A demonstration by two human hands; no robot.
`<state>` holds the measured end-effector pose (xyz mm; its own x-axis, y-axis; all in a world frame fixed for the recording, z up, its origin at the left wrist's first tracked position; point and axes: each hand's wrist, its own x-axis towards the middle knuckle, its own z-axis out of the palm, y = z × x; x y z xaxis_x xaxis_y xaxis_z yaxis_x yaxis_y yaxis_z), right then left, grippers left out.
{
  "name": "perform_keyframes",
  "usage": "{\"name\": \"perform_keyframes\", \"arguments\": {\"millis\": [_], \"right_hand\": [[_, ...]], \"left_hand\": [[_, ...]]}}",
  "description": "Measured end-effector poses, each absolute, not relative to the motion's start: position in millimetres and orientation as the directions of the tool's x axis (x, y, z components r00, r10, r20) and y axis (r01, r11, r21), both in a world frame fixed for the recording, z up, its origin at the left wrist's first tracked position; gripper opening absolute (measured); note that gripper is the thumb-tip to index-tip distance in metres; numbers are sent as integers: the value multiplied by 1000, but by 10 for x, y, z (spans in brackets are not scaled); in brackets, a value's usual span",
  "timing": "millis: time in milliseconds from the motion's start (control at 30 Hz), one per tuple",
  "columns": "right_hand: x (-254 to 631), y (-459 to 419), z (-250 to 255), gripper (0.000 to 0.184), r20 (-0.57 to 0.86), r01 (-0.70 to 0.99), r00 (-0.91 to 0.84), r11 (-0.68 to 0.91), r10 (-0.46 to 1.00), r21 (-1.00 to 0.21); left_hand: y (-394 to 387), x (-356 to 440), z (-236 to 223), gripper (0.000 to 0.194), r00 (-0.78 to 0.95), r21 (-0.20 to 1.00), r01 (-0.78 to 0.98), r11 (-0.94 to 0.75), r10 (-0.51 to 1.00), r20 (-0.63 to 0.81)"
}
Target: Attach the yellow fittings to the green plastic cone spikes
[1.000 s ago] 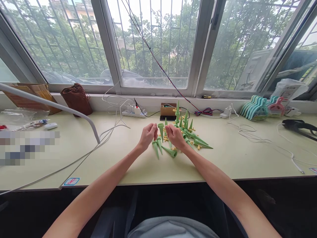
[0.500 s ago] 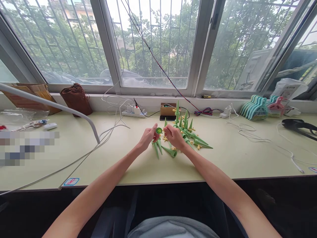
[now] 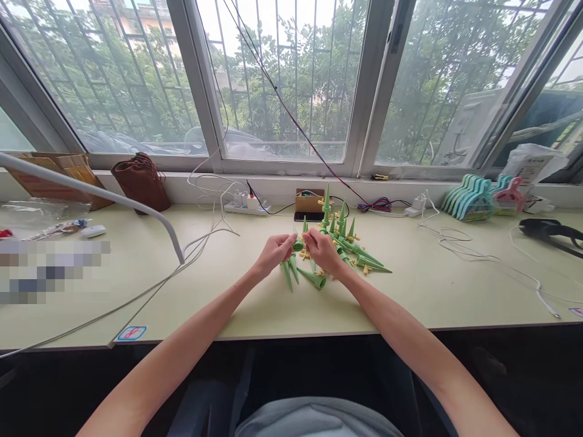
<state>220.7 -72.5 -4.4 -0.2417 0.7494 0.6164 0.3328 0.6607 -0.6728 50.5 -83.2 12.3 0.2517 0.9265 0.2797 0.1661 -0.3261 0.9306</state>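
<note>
My left hand point(image 3: 276, 251) is closed around a green plant watering spike point(image 3: 297, 245), whose wide round end shows at my fingertips. Close against it on the right, my right hand point(image 3: 320, 249) is pinched; what lies between its fingertips is too small to make out. Below my hands lie loose green spikes point(image 3: 286, 276), and a hollow spike point(image 3: 319, 281) rests with its open end to the right. Beyond my right hand are several more spikes with small yellow valves, some upright like the tall spike point(image 3: 326, 209), others lying like the long spike point(image 3: 374, 263).
A phone point(image 3: 308, 216) leans by a small cardboard box point(image 3: 310, 199) at the back. A power strip point(image 3: 246, 209) and white cables point(image 3: 186, 255) lie to the left, near a brown pouch point(image 3: 141, 183). Teal hangers point(image 3: 468, 199) and black headphones point(image 3: 549, 230) are at the right.
My left hand has turned the spike, so its open end no longer faces me. The left fingers have come over its rim, and the right hand has shifted slightly to the right.
</note>
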Motion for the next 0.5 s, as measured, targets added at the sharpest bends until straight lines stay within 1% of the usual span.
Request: {"name": "perform_keyframes", "arguments": {"millis": [167, 500], "right_hand": [[2210, -701, -62, 36, 614, 366, -230, 652, 755, -664], [2216, -716, -38, 39, 624, 390, -227, 657, 747, -645]], "left_hand": [[-845, 508, 122, 52, 251, 910, 186, -371, 913, 321], [-902, 525, 163, 40, 225, 846, 254, -468, 880, 419]]}}
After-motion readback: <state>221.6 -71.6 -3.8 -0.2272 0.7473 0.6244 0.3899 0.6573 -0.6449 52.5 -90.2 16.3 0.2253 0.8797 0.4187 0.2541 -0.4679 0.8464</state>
